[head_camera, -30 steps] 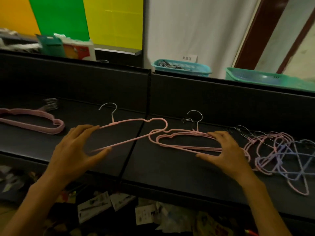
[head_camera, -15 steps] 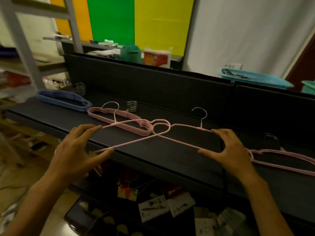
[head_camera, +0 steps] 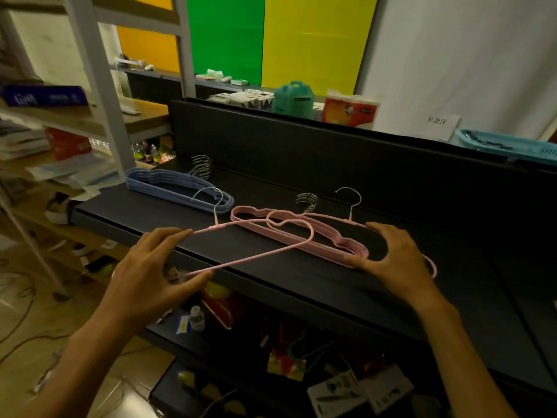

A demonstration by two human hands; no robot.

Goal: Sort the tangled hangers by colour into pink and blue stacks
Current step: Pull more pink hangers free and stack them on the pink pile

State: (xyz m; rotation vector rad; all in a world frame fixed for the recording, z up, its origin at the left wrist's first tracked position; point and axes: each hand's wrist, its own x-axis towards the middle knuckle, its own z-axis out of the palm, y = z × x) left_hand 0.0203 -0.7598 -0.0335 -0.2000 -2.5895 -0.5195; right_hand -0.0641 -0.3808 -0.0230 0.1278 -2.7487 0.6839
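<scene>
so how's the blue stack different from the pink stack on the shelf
The blue stack is blue and lies at the shelf's far left end, untouched; the pink stack is pink and lies nearer the middle, under the two pink hangers the hands carry. The right hand is at the pink stack's near end; no hand is near the blue stack. Both lie flat with metal hooks pointing towards the back panel.

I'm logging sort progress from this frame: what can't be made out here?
- Pink stack count: head view, hangers overlap, held hangers cross it.
- Right hand: covers its pink hanger's end; grip unclear.
- Blue stack count: too small, dim.
- Unsorted tangle: beyond the right edge, if any remains.
</scene>
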